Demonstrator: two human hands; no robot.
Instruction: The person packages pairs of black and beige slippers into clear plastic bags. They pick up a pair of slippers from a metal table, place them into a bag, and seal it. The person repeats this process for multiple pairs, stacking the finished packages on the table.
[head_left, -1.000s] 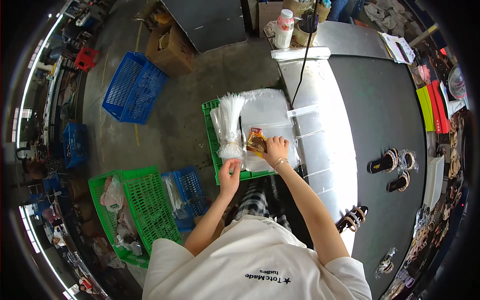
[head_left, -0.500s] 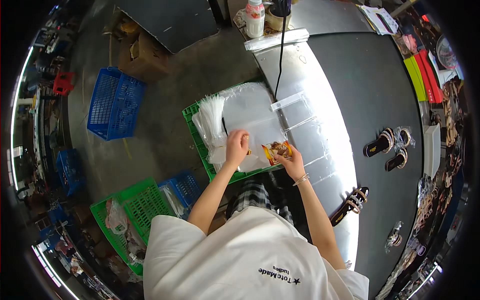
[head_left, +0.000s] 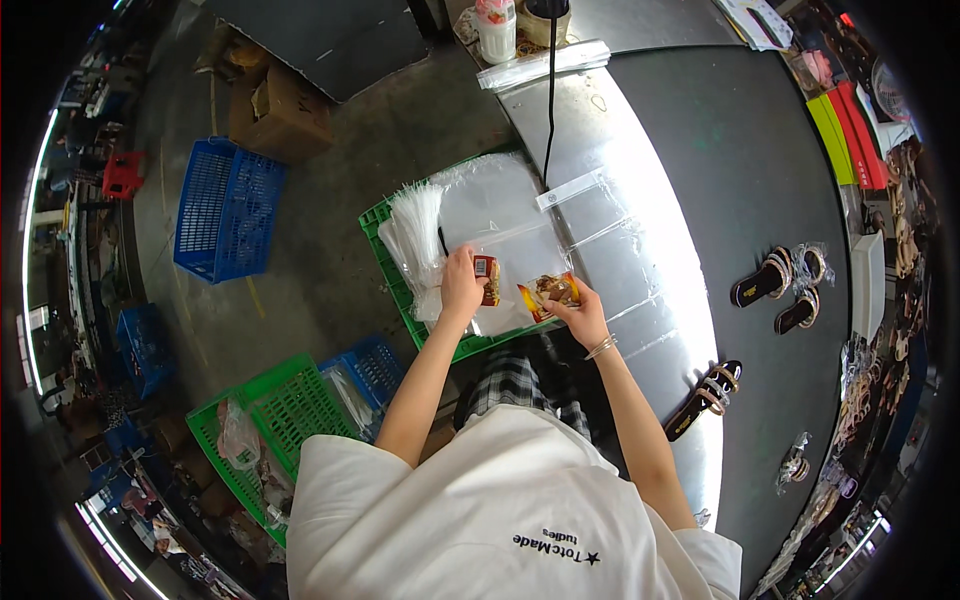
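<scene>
My left hand (head_left: 461, 285) is closed on a small red-and-brown packet (head_left: 489, 282), its barcode side facing up. My right hand (head_left: 584, 318) pinches a yellow, red and brown snack packet (head_left: 548, 292) between thumb and fingers. A small gap separates the two packets. Both are held above a stack of clear plastic bags (head_left: 485, 205) lying on a green crate (head_left: 376, 217). White bag edges fan out along the stack's left side.
A metal-topped table (head_left: 640, 190) borders the crate on the right, with several sandals (head_left: 708, 400) on it. A black cord (head_left: 551, 110) hangs over the table's near-left edge. On the floor at left stand a blue basket (head_left: 225, 215), a green basket (head_left: 300, 395) and a cardboard box (head_left: 275, 115).
The packet in my left hand has turned and come into fuller view, showing its barcode side. My right hand keeps its packet, which has shifted slightly left.
</scene>
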